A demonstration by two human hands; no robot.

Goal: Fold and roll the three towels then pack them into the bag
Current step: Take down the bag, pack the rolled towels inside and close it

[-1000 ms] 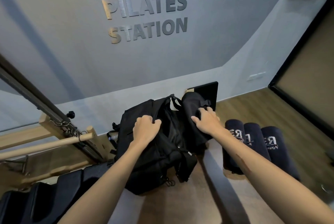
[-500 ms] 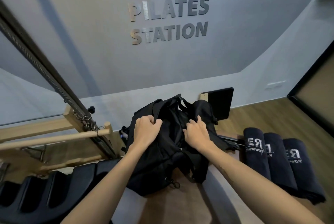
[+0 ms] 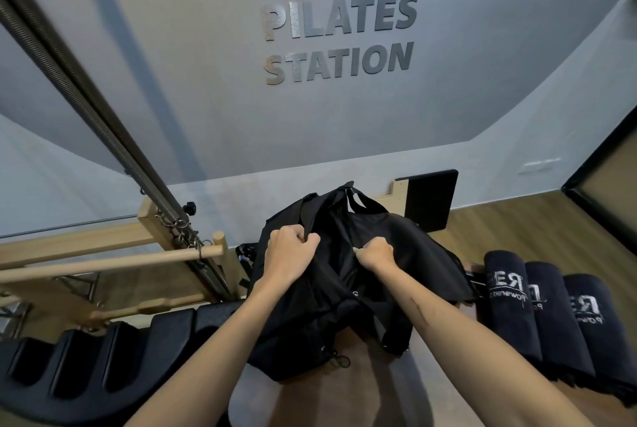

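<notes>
A black fabric bag [image 3: 310, 330] stands in front of me on a wooden surface. My left hand [image 3: 287, 256] grips the bag's fabric at the left edge of its top opening. My right hand [image 3: 375, 254] grips the right edge, fingers curled into the cloth. Between the two hands the opening shows dark. Three rolled dark navy towels with white lettering lie side by side to the right of the bag: one [image 3: 508, 306] nearest it, a second [image 3: 551, 319] in the middle, a third [image 3: 596, 330] farthest right.
A wooden pilates frame with a dowel bar [image 3: 113, 259] and a long metal spring [image 3: 86, 109] stands at the left. Black padded shoulder blocks [image 3: 103, 368] lie at the lower left. A black panel [image 3: 431, 199] leans on the grey wall behind the bag.
My right hand has moved from the bag's right flap toward the middle and closed on the cloth at the opening's edge. The left hand keeps its grip. The view has shifted left.
</notes>
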